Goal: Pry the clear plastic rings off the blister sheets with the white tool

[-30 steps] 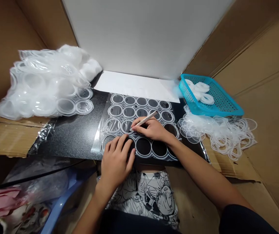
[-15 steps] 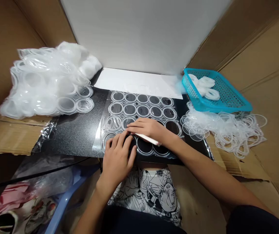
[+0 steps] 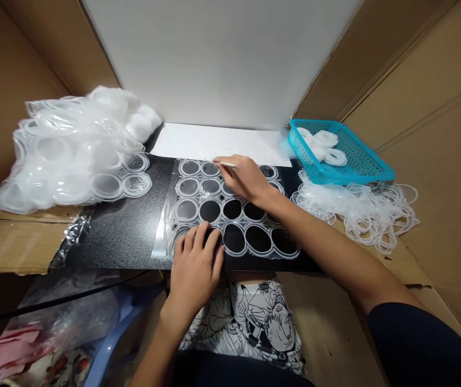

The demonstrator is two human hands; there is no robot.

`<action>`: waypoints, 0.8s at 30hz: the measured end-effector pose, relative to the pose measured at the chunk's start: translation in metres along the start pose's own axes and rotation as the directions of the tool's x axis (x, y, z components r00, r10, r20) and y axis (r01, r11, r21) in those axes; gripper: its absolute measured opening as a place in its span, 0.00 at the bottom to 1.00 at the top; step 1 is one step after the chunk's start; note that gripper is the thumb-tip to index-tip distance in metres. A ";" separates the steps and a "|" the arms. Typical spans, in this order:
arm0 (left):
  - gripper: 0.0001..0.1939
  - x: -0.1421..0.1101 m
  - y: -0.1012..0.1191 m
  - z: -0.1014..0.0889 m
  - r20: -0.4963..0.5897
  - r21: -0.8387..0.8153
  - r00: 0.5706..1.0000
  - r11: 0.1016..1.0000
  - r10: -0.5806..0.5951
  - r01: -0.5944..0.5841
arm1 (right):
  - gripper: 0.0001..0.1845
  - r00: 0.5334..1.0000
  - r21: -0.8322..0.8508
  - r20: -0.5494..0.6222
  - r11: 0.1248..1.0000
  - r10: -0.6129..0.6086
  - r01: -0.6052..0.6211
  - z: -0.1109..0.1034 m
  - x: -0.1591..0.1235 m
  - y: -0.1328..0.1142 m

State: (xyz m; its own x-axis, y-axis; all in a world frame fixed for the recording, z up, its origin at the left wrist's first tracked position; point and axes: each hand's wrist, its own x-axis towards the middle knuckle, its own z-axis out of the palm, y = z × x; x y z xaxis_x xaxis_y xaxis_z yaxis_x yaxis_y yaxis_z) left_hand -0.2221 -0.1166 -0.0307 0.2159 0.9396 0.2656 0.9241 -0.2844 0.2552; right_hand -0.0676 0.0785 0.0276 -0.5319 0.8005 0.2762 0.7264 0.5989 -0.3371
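Observation:
A clear plastic sheet [image 3: 240,217] with rows of round rings moulded in it lies on the black tabletop. My left hand [image 3: 196,255] rests palm down on the sheet's near left corner, its fingers a little spread over the front row. Over the far rows, my right hand [image 3: 246,177] is closed around a slim white pen-like tool [image 3: 228,164]. The tool's left end is close to a ring in the back row; whether it touches the sheet I cannot tell. Part of the back rows is hidden under my right hand and forearm.
Stacked ring sheets [image 3: 69,156] are piled at the left. A blue basket [image 3: 359,174] at the right holds several white ring bundles. Loose clear rings [image 3: 359,209] lie in front of it. White paper [image 3: 218,141] lies behind the sheet; cardboard walls [image 3: 424,107] stand at the sides.
My right hand has moved from the near rows to the back row, the white tool still in it. My left hand has barely moved. The view has shifted slightly.

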 end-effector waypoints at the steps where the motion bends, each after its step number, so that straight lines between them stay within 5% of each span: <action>1: 0.14 0.000 0.000 0.000 -0.002 -0.005 1.000 1.000 0.000 -0.001 | 0.21 0.999 0.026 -0.009 0.999 0.043 -0.043 -0.004 0.007 0.005; 4: 0.14 -0.003 -0.003 -0.002 0.001 -0.058 1.000 0.998 0.003 -0.003 | 0.22 0.990 0.051 -0.045 0.990 0.137 -0.134 -0.024 0.007 0.019; 7: 0.14 -0.007 -0.009 -0.006 0.004 -0.179 1.000 0.984 0.011 -0.010 | 0.21 0.956 0.018 -0.161 0.969 0.244 -0.245 -0.053 -0.034 0.034; 10: 0.13 -0.010 -0.015 -0.009 -0.013 -0.331 1.000 0.944 -0.013 0.008 | 0.19 0.811 0.037 -0.303 0.856 0.501 -0.515 -0.081 -0.111 0.051; 12: 0.12 -0.012 -0.018 -0.011 -0.039 -0.422 0.999 0.907 -0.034 0.015 | 0.17 0.697 0.073 -0.268 0.735 0.665 -0.674 -0.096 -0.166 0.062; 17: 0.12 -0.013 -0.023 -0.018 -0.120 -0.514 0.992 0.857 -0.039 -0.029 | 0.13 0.570 0.001 -0.278 0.594 0.773 -0.805 -0.119 -0.244 0.065; 20: 0.12 -0.012 -0.032 -0.021 -0.182 -0.458 0.982 0.888 -0.060 -0.031 | 0.12 0.624 0.055 -0.309 0.668 0.718 -0.742 -0.117 -0.232 0.043; 22: 0.11 -0.011 -0.040 -0.020 -0.209 -0.383 0.974 0.924 -0.083 -0.003 | 0.12 0.740 0.152 -0.282 0.790 0.611 -0.594 -0.103 -0.204 0.020; 24: 0.11 -0.010 -0.048 -0.016 -0.208 -0.301 0.974 0.953 -0.092 0.026 | 0.13 0.880 0.284 -0.107 0.863 0.462 -0.418 -0.077 -0.165 -0.005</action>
State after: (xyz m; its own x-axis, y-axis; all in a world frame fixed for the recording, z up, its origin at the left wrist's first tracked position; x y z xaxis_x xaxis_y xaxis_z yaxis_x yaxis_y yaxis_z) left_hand -0.2739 -0.1159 -0.0305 0.0596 0.9016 0.4284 0.7918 -0.3041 0.5298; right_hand 0.0507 -0.0584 0.0532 -0.0863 0.9792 0.1835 0.7253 0.1880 -0.6623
